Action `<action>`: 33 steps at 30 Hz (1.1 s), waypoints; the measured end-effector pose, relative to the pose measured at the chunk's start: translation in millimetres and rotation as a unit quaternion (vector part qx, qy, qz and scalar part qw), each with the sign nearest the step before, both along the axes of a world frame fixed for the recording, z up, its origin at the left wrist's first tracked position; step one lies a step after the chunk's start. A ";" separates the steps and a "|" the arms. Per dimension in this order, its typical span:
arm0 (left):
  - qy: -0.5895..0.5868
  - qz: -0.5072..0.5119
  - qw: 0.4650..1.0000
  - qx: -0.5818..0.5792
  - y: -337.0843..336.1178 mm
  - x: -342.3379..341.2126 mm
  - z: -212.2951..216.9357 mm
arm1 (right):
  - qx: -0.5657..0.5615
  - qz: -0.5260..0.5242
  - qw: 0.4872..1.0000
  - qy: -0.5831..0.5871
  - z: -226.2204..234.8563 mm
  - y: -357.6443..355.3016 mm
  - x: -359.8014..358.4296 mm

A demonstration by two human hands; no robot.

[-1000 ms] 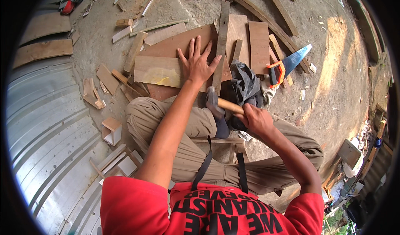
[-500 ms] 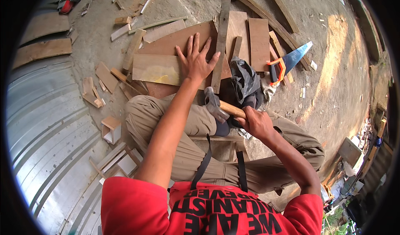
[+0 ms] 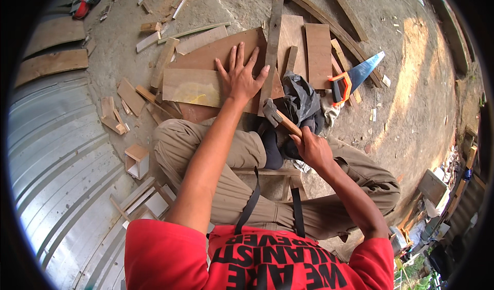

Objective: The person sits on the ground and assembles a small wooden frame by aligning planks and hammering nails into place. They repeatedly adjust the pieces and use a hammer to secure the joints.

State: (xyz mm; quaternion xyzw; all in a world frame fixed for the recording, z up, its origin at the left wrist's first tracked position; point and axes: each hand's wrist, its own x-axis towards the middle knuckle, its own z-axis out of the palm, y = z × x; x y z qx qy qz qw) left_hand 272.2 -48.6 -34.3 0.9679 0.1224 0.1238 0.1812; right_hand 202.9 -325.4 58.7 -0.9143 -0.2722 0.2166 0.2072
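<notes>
The right hand point(image 3: 314, 148) is closed around the wooden handle of a hammer point(image 3: 284, 121), whose head is at the near end of a long wooden strip point(image 3: 272, 48); whether they touch cannot be told. Left of the strip, the left hand point(image 3: 243, 82) presses nothing in its grasp, fingers spread over a brown board point(image 3: 206, 56) and a paler board point(image 3: 190, 87). Right of the strip are a black bag point(image 3: 301, 95) and, farther out, a saw point(image 3: 363, 75)
</notes>
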 end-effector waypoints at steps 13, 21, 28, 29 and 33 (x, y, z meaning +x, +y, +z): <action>0.018 -0.001 0.999 0.034 -1.5 -0.6 3.8 | 0.052 0.013 0.998 0.029 18.2 6.7 -11.7; 0.007 0.000 1.000 0.008 -1.6 -0.4 2.2 | 0.064 -0.020 0.996 0.054 17.7 14.2 -17.5; 0.008 0.001 1.000 0.001 -0.5 -1.0 2.8 | 0.128 -0.065 0.988 0.056 16.6 14.5 -13.1; 0.006 0.001 1.000 0.001 -0.4 0.3 2.1 | 0.085 -0.064 0.991 0.074 12.1 13.0 -13.1; -0.002 -0.003 1.000 -0.006 0.1 0.5 3.0 | 0.046 -0.073 0.991 0.103 5.3 11.4 -12.1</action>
